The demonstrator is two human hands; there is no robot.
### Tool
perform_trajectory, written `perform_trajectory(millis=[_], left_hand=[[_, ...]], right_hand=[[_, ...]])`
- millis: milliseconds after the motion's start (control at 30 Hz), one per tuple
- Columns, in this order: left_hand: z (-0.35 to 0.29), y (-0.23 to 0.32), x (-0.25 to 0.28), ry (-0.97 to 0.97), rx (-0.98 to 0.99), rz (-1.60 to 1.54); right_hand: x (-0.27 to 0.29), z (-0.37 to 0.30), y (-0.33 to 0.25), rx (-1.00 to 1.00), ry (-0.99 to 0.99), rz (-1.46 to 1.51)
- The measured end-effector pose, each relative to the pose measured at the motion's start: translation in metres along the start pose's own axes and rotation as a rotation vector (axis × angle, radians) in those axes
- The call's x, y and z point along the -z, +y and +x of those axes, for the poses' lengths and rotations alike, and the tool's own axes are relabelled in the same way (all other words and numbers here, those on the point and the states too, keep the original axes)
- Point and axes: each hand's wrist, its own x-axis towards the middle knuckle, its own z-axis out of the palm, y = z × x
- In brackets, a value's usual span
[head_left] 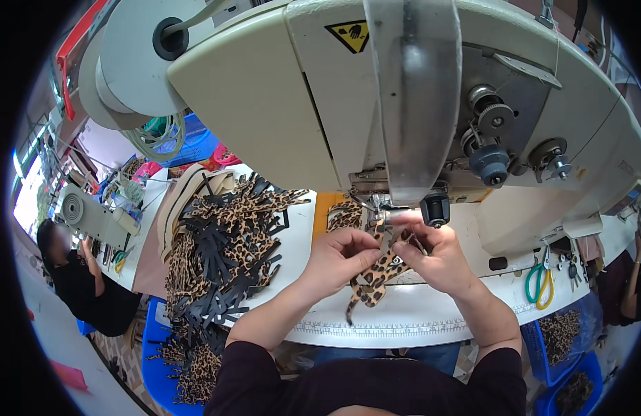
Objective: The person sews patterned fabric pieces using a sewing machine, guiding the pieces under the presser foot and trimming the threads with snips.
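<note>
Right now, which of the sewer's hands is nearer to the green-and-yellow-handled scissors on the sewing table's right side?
Right. The right hand, holding the leopard-print piece, is left of the scissors; the left hand is farther left.

Your two hands, left hand (345,253) and right hand (438,256), share at least one leopard-print piece (374,277) at one of two sewing machines (244,97) in view, yours bearing one warning triangle (348,35). Around you: two co-workers (84,284), two pairs of scissors (540,284), two blue baskets (532,340) at your right, one blue bin (150,367) at your left, and one heap of strips (227,236), too tangled to count.
</note>
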Motion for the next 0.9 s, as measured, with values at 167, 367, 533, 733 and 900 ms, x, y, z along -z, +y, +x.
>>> perform_trajectory(millis=[167,367,533,733,900], left_hand=[[0.005,-0.001,0.003,0.096,-0.046,0.016],[0.025,-0.003,0.004,0.126,-0.092,0.053],[0.033,-0.013,0.004,0.169,-0.141,0.106],[0.041,-0.016,0.005,0.204,-0.172,0.174],[0.045,-0.020,0.002,0.278,-0.522,0.489]], right_hand=[[0.001,0.009,0.004,0.064,-0.022,-0.237],[0.007,0.017,0.010,0.232,0.084,-0.494],[0.010,0.020,0.011,0.188,0.087,-0.544],[0.018,0.027,0.017,0.238,0.129,-0.470],[0.025,0.033,0.026,0.304,0.250,-0.551]])
